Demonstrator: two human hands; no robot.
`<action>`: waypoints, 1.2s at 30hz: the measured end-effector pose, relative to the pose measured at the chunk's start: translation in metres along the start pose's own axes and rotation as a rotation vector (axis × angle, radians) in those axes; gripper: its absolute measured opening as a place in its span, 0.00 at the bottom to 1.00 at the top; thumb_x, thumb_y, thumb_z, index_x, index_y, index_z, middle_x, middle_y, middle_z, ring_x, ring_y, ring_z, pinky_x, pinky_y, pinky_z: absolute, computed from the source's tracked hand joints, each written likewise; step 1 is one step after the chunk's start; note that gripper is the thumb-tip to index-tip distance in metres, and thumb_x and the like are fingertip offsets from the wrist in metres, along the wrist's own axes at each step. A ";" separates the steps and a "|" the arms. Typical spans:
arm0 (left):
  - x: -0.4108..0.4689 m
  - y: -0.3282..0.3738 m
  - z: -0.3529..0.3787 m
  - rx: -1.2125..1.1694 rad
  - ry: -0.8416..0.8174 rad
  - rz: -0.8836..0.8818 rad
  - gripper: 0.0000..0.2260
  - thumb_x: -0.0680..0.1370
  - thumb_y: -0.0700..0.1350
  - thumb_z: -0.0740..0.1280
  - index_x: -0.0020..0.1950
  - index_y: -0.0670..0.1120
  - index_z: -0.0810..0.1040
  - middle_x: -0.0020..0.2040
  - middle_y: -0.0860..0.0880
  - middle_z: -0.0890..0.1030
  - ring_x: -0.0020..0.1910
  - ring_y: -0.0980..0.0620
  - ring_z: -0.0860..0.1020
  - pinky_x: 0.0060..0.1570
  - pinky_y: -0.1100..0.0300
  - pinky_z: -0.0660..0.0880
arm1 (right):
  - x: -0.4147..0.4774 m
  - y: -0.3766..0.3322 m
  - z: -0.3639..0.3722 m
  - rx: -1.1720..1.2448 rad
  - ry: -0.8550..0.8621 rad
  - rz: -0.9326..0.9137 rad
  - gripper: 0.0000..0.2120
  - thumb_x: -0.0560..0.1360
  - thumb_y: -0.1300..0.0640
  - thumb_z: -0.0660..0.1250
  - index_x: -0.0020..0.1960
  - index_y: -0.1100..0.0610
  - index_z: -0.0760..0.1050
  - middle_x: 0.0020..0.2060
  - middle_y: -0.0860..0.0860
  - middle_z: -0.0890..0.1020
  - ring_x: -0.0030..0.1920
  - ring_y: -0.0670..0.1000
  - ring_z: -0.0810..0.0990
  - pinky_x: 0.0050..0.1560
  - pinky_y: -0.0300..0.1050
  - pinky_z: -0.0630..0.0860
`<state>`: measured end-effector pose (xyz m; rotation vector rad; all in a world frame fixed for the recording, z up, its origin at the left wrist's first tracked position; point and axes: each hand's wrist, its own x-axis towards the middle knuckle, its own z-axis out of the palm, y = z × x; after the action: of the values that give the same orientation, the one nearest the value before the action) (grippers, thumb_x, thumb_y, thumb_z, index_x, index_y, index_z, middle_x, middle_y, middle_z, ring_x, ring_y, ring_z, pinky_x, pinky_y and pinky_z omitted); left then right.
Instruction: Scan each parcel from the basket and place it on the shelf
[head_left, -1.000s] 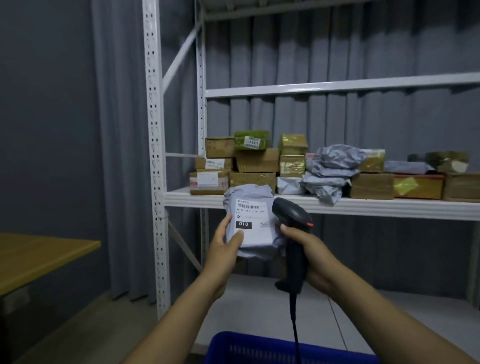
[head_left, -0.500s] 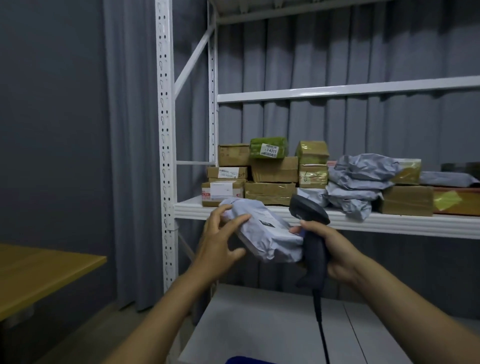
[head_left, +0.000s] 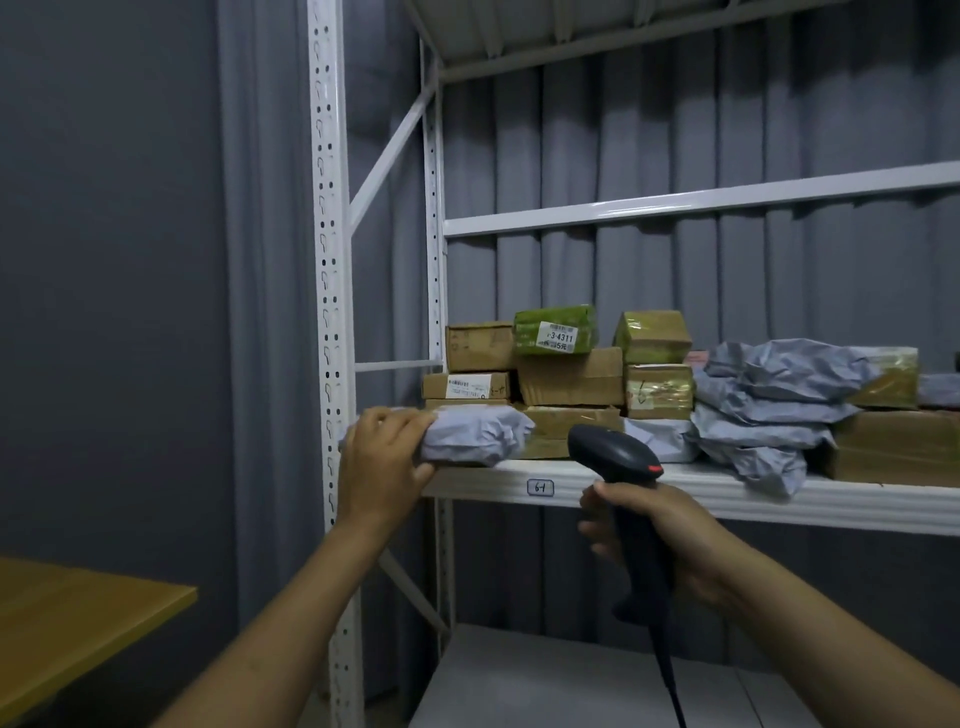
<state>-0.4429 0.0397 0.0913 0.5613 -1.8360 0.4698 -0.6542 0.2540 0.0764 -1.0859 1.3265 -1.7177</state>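
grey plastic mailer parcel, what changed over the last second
The left hand carried the grey plastic mailer parcel up from beside the black handheld scanner onto the white metal shelf, still gripping it. The right hand kept holding the scanner.

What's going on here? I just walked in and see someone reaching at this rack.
A person is shelving parcels. The left hand is setting a grey poly-bag parcel at the left end of the shelf, in front of stacked cardboard boxes. The right hand grips a black handheld barcode scanner below the shelf edge, pointed at nothing in particular. More grey bags lie further right.
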 end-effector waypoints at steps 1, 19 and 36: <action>0.008 -0.004 0.002 0.023 0.017 -0.013 0.22 0.63 0.41 0.77 0.56 0.45 0.80 0.52 0.48 0.82 0.51 0.45 0.75 0.47 0.51 0.74 | 0.002 0.000 0.002 0.001 -0.003 -0.005 0.14 0.69 0.56 0.73 0.50 0.63 0.81 0.46 0.59 0.85 0.47 0.59 0.84 0.47 0.51 0.79; 0.052 -0.022 0.097 -0.027 -0.224 -0.108 0.26 0.70 0.39 0.75 0.67 0.40 0.74 0.61 0.38 0.71 0.60 0.39 0.71 0.60 0.47 0.73 | 0.034 0.011 -0.007 0.007 0.046 0.017 0.09 0.73 0.60 0.72 0.50 0.64 0.80 0.42 0.58 0.84 0.41 0.57 0.84 0.38 0.47 0.78; -0.004 0.060 0.044 -0.025 -0.435 -0.122 0.32 0.73 0.50 0.71 0.75 0.47 0.64 0.69 0.40 0.67 0.67 0.39 0.66 0.66 0.46 0.67 | -0.046 0.024 -0.030 -0.168 0.163 -0.026 0.08 0.73 0.59 0.72 0.37 0.59 0.77 0.30 0.55 0.78 0.26 0.51 0.75 0.27 0.42 0.72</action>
<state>-0.5106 0.0641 0.0703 0.8003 -2.1990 0.2533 -0.6622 0.3005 0.0401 -1.0788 1.5886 -1.7701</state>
